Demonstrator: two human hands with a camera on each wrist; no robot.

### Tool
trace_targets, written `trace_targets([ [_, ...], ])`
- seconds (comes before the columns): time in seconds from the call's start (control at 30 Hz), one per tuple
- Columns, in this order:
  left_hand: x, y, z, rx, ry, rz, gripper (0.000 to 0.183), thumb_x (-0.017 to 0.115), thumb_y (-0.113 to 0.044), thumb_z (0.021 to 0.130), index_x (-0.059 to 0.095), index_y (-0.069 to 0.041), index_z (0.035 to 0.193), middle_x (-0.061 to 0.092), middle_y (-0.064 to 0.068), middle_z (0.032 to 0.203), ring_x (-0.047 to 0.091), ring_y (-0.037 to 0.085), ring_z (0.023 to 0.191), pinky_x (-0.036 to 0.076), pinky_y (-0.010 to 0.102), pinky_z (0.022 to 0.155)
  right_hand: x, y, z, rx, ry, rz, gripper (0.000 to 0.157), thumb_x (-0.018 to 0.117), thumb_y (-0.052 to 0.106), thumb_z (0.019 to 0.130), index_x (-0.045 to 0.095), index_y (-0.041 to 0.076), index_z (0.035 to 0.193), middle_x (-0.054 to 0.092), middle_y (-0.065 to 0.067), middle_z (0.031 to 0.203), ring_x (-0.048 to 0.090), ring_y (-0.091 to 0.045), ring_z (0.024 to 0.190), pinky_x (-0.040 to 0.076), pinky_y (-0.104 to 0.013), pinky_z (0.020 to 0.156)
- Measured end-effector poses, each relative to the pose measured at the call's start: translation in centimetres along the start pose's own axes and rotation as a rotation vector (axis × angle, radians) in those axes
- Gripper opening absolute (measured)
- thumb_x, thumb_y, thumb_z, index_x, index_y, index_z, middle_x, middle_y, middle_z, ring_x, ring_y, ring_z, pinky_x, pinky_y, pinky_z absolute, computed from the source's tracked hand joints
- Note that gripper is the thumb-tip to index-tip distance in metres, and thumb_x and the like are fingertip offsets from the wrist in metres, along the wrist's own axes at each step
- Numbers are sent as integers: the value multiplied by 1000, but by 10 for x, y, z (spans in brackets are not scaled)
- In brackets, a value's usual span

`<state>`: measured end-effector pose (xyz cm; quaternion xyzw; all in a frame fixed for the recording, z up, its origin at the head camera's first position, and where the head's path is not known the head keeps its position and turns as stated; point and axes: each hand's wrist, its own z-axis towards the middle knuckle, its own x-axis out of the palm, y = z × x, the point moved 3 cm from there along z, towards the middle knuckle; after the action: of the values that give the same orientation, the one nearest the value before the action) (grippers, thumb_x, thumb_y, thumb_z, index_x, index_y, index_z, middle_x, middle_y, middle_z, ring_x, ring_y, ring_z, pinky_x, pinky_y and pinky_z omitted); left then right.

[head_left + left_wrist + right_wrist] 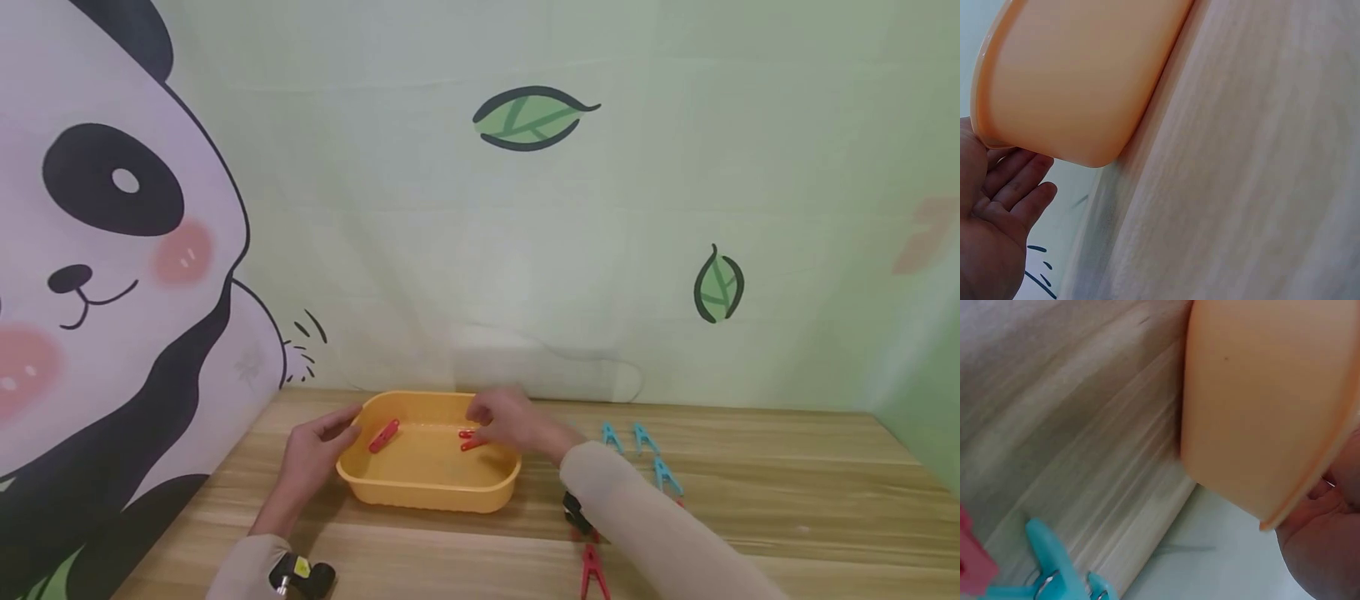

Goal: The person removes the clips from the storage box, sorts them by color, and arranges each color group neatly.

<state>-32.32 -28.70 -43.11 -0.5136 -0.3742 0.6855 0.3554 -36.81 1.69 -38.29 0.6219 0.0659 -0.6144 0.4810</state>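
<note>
A yellow plastic basin (427, 497) stands on the wooden table. My left hand (315, 450) holds its left end, thumb at the rim and fingers against the outside, as the left wrist view (997, 206) shows. Over the basin's right rim reaches my right hand (513, 421), fingers bent inside above red clothespin parts (472, 444). Whether those fingers pinch a clothespin cannot be told, since the basin wall (1260, 406) hides them in the right wrist view. Another red clothespin (384, 436) lies inside near the left end.
Blue clothespins (665, 475) lie on the table right of the basin. Nearer, a red clothespin (592, 571) lies beside my right sleeve (637, 508), which partly covers more red ones. A wall cloth with a panda print (112, 275) stands behind the table.
</note>
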Motion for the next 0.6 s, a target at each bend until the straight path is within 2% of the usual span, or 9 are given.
trace_targets([
  [0.2, 1, -1, 0, -1, -6, -4, 41, 68, -12, 105, 64, 4, 142, 64, 24, 142, 61, 39, 134, 50, 38, 107, 11, 1, 9, 86, 62, -61, 23, 83, 4, 91, 74, -6, 110, 74, -14, 103, 67, -29, 98, 59, -43, 94],
  [0.47, 0, -2, 0, 3, -7, -4, 40, 68, -11, 105, 64, 5, 142, 64, 24, 141, 61, 39, 134, 50, 39, 107, 17, 4, 14, 174, 127, -164, 22, 82, 6, 93, 75, 1, 113, 68, -3, 94, 59, -18, 80, 58, -29, 77],
  [0.6, 0, -1, -1, 9, -6, -9, 40, 68, -11, 105, 64, 5, 142, 64, 24, 141, 61, 38, 133, 50, 38, 107, 21, 4, 15, 148, 148, -246, 17, 83, 9, 93, 76, 5, 107, 69, -1, 92, 59, -17, 80, 58, -29, 79],
])
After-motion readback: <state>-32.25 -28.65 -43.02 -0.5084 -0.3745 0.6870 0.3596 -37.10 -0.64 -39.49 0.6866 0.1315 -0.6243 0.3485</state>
